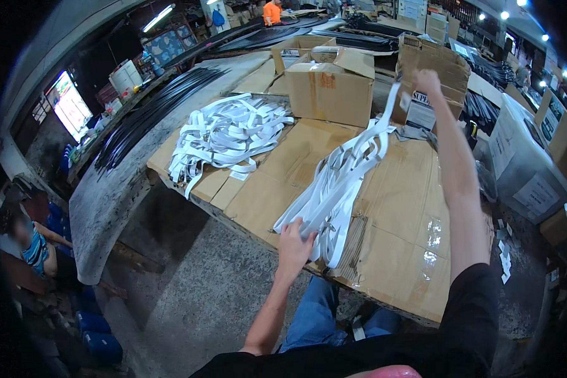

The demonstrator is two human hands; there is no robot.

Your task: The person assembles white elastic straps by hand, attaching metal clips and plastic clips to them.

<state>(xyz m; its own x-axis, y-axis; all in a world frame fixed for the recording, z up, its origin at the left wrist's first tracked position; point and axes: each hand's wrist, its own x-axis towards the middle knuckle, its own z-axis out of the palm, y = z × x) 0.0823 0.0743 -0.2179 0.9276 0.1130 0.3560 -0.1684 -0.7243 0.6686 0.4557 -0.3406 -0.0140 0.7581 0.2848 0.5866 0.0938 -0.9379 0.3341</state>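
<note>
A long bundle of flat white straps point(334, 183) lies across the cardboard-covered table in front of me. My left hand point(294, 247) is closed round the bundle's near end at the table edge, thumb toward the right. My right hand point(427, 84) is raised beyond the far end, fingers closed and slightly blurred. One strap end point(394, 104) stretches up from the bundle toward that hand; the exact grip is not clear. To the left, a loose heap of white straps point(230, 135) lies tangled on the same cardboard.
Flattened cardboard point(403, 233) covers the table. An open carton point(331, 91) stands at the back, with another brown carton point(444, 60) behind my right hand. Long black strips point(164, 107) lie on the left bench. A pale plastic bin point(526, 164) stands right. Another person point(34, 242) sits at far left.
</note>
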